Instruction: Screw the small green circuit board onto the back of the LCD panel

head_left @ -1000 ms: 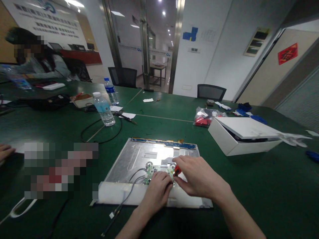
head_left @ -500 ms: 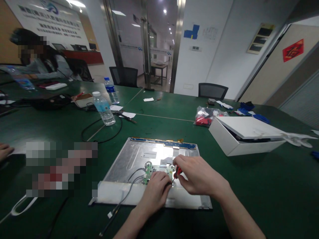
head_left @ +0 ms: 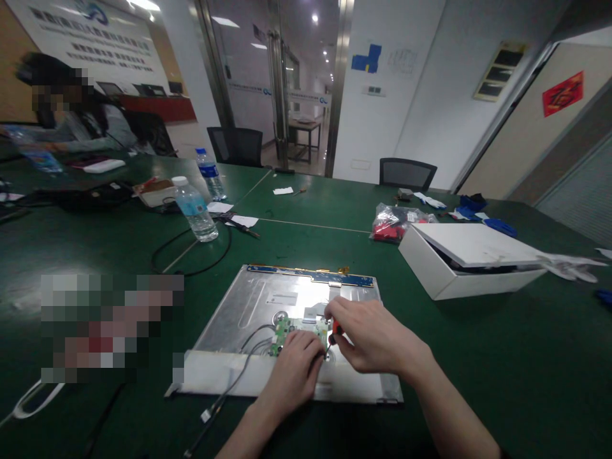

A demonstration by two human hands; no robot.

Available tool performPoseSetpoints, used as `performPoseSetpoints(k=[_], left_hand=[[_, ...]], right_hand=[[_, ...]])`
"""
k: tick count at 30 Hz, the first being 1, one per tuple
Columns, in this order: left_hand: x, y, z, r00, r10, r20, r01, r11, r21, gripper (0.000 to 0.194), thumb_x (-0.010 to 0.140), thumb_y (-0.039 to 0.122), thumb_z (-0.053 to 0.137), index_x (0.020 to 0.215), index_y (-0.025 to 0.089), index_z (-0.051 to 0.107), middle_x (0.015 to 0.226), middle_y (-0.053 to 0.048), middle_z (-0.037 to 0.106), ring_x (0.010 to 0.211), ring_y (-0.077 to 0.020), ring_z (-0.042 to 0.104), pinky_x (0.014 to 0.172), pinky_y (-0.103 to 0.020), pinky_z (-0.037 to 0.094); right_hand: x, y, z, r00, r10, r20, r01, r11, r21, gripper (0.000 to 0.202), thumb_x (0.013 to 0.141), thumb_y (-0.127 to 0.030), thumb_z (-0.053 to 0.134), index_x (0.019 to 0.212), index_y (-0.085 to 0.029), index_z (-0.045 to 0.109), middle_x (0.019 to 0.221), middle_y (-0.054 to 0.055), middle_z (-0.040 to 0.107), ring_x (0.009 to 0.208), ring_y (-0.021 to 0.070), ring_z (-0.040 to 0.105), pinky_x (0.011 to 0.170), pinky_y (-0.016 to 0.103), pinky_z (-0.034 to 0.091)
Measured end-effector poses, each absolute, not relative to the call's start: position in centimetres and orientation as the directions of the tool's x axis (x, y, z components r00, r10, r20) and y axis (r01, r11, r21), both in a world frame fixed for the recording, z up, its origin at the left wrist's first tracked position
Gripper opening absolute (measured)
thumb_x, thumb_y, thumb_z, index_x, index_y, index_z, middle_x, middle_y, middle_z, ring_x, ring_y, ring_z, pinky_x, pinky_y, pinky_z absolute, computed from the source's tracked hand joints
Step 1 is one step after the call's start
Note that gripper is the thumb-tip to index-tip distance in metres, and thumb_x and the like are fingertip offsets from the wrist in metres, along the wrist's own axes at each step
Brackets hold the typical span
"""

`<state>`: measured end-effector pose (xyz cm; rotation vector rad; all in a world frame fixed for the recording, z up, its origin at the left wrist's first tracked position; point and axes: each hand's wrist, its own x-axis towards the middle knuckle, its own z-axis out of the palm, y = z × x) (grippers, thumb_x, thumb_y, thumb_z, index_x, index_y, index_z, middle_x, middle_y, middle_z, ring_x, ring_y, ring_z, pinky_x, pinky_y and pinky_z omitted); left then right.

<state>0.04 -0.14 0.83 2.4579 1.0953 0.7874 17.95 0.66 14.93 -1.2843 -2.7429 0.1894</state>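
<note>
A screwdriver (head_left: 337, 327) with a red and black handle is gripped in my right hand (head_left: 377, 335), its shaft angled down to the right lower corner of a green circuit board (head_left: 282, 331). My left hand (head_left: 297, 366) presses on that board with curled fingers, its thumb and forefinger close to the screwdriver's tip. The tip itself is hard to make out. Under both hands a metal-backed display panel (head_left: 229, 319) lies face down, with a blue strip board (head_left: 310, 275) along its far edge. Grey and black cables (head_left: 234, 382) run from the circuit board over the near edge.
On the green table (head_left: 306, 223), a white box (head_left: 478, 274) with its lid ajar stands right, beside a plastic bag (head_left: 392, 223) with red items. Water bottles (head_left: 197, 210) and a black cable (head_left: 157, 255) are left. Another person (head_left: 95, 121) sits at the far left.
The camera view has shifted slightly, so the panel and hands appear a little further left. Both hands keep their places at the board. A hand at the far left edge has gone from view.
</note>
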Motion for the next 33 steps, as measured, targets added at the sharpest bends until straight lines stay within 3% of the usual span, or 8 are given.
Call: performPoseSetpoints(k=[8, 14, 17, 21, 27, 33], left_hand=[[0.0, -0.1, 0.7, 0.548, 0.758, 0.355, 0.568, -0.648, 0.507, 0.013, 0.083, 0.01, 0.046, 0.083, 0.02, 0.054, 0.088, -0.004, 0.06, 0.086, -0.022, 0.054, 0.081, -0.039, 0.039], [-0.1, -0.1, 0.5, 0.555, 0.755, 0.35, 0.565, -0.651, 0.507, 0.014, 0.083, 0.009, 0.046, 0.084, 0.02, 0.055, 0.087, -0.004, 0.061, 0.086, -0.0217, 0.055, 0.083, -0.039, 0.04], [-0.1, -0.1, 0.7, 0.543, 0.757, 0.362, 0.565, -0.649, 0.51, 0.013, 0.084, 0.01, 0.046, 0.082, 0.02, 0.055, 0.087, -0.004, 0.061, 0.086, -0.0217, 0.054, 0.082, -0.039, 0.041], [-0.1, -0.2, 0.7, 0.542, 0.755, 0.37, 0.545, -0.651, 0.529, 0.014, 0.085, 0.011, 0.045, 0.083, 0.02, 0.055, 0.09, -0.005, 0.061, 0.088, -0.0225, 0.055, 0.082, -0.041, 0.041], [-0.2, -0.3, 0.6, 0.543, 0.774, 0.327, 0.569, -0.625, 0.534, 0.014, 0.083, 0.01, 0.047, 0.085, 0.021, 0.056, 0.087, -0.005, 0.061, 0.087, -0.0231, 0.055, 0.081, -0.04, 0.041], [-0.1, 0.0, 0.7, 0.537, 0.755, 0.377, 0.549, -0.652, 0.523, 0.015, 0.083, 0.009, 0.046, 0.084, 0.02, 0.056, 0.091, -0.005, 0.061, 0.09, -0.0228, 0.055, 0.084, -0.041, 0.041]], right_hand=[[17.5, 1.1, 14.4, -0.559, 0.829, 0.014, 0.823, 0.557, -0.11, 0.022, 0.088, -0.038, 0.051, 0.101, -0.02, 0.05, 0.084, 0.004, 0.066, 0.071, 0.02, 0.06, 0.055, 0.028, 0.032], [17.8, 0.8, 14.7, -0.639, 0.768, 0.042, 0.753, 0.636, -0.172, 0.025, 0.081, -0.021, 0.051, 0.106, -0.018, 0.046, 0.094, 0.005, 0.064, 0.072, 0.0179, 0.058, 0.053, 0.028, 0.03], [17.4, 1.0, 14.5, -0.587, 0.809, 0.032, 0.802, 0.587, -0.11, 0.016, 0.088, -0.029, 0.05, 0.101, -0.02, 0.047, 0.084, 0.003, 0.065, 0.066, 0.0176, 0.058, 0.052, 0.027, 0.027], [17.1, 1.2, 14.5, -0.584, 0.811, 0.028, 0.805, 0.584, -0.107, 0.023, 0.089, -0.041, 0.049, 0.093, -0.019, 0.048, 0.082, 0.004, 0.065, 0.068, 0.0183, 0.059, 0.054, 0.028, 0.028], [17.2, 1.2, 14.6, -0.642, 0.766, 0.037, 0.757, 0.64, -0.131, 0.016, 0.083, -0.023, 0.048, 0.099, -0.018, 0.047, 0.09, 0.004, 0.064, 0.068, 0.0161, 0.056, 0.052, 0.028, 0.025], [17.0, 1.3, 14.4, -0.597, 0.802, 0.015, 0.799, 0.596, -0.083, 0.023, 0.091, -0.042, 0.047, 0.093, -0.019, 0.05, 0.078, 0.003, 0.065, 0.066, 0.0171, 0.057, 0.052, 0.028, 0.022]])
